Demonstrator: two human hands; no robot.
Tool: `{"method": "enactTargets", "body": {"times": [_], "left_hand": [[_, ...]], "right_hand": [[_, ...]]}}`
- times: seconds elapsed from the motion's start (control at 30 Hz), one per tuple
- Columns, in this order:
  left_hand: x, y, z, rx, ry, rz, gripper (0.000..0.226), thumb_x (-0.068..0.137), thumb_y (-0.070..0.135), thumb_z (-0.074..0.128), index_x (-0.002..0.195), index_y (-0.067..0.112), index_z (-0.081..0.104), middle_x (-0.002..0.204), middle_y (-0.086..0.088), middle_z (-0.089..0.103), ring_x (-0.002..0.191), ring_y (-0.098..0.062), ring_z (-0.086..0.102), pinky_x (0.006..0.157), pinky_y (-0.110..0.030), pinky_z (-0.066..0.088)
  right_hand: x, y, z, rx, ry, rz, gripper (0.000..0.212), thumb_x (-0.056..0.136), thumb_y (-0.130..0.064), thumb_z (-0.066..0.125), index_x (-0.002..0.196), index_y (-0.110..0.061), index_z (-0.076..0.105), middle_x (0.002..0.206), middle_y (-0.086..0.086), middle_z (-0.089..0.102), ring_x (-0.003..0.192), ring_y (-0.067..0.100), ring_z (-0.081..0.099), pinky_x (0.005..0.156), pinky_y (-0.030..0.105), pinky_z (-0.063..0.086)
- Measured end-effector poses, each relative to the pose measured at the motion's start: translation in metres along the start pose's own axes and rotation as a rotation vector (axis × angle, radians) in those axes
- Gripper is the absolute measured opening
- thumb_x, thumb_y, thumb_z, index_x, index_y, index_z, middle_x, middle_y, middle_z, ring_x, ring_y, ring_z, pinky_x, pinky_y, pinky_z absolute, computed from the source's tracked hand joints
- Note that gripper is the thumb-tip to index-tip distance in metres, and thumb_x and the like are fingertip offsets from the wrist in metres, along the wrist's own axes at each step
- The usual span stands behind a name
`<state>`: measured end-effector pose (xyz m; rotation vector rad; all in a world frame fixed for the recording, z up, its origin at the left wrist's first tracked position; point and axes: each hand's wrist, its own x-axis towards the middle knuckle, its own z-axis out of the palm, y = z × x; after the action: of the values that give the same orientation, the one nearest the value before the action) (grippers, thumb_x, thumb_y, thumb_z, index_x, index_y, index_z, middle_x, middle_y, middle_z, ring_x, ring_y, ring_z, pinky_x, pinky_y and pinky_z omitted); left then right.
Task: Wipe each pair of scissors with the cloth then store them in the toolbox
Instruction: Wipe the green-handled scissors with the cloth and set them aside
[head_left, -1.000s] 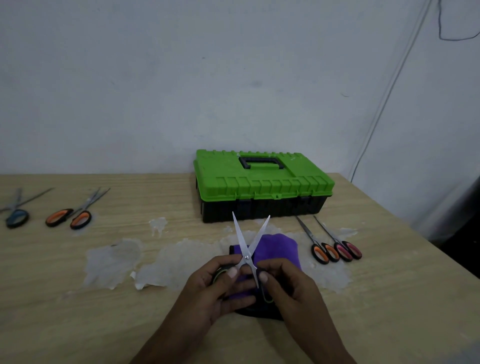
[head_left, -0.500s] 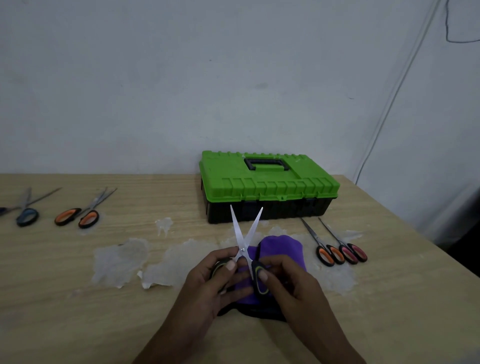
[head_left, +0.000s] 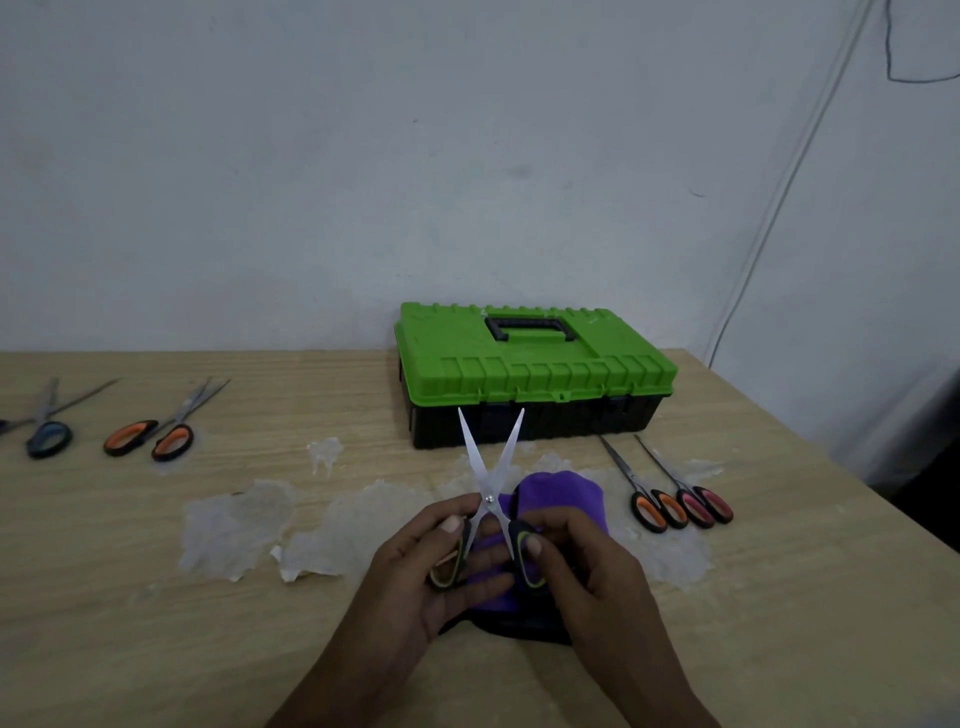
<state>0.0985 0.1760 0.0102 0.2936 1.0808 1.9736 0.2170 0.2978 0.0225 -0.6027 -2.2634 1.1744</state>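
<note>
Head view: scissors (head_left: 488, 496) — blades spread in a V, raised over the cloth (head_left: 566, 491), toolbox (head_left: 535, 369) shut behind. Left hand (head_left: 410, 571) grips one handle loop, right hand (head_left: 592, 577) the other. Likely light, rigid; steel slick, edges and tips sharp. Hold by the rubbery loops — wipe flats from pivot outward, cloth soft, bunching easily.

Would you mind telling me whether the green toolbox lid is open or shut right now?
Shut: the toolbox has its green lid lying flat on the black base, with no gap along the front edge.
</note>
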Motion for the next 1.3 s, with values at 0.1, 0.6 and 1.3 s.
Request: {"method": "enactTargets", "body": {"times": [0.1,0.6,1.3], "left_hand": [[-0.001,-0.001,0.000,0.001,0.003,0.002,0.029,0.098,0.007,0.045,0.118,0.005,0.066,0.112,-0.018,0.073,0.096,-0.032,0.074,0.077,-0.040,0.062],[-0.001,-0.011,0.018,-0.328,-0.100,-0.149,0.041,0.093,0.010,0.039,0.123,0.003,0.066,0.127,-0.020,0.066,0.117,-0.033,0.062,0.111,-0.052,0.040],[0.034,-0.029,0.068,0.791,-0.065,0.384,0.025,0.103,0.020,0.045,0.108,0.028,0.068,0.117,0.016,0.068,0.117,0.000,0.059,0.104,-0.031,0.047]], "right_hand": [[-0.002,0.000,0.001,0.010,0.005,0.007,0.020,0.095,-0.016,0.056,0.099,-0.034,0.062,0.086,-0.013,0.067,0.078,0.003,0.063,0.061,0.012,0.046],[-0.012,-0.001,0.011,-0.123,0.057,-0.053,0.057,0.084,-0.070,0.043,0.135,-0.044,0.043,0.115,-0.023,0.052,0.101,-0.001,0.056,0.084,0.025,0.052],[-0.007,0.032,-0.065,-0.108,0.177,-0.052,0.032,0.082,-0.039,0.070,0.112,-0.040,0.058,0.101,-0.013,0.060,0.091,0.004,0.061,0.074,0.025,0.055]]}}
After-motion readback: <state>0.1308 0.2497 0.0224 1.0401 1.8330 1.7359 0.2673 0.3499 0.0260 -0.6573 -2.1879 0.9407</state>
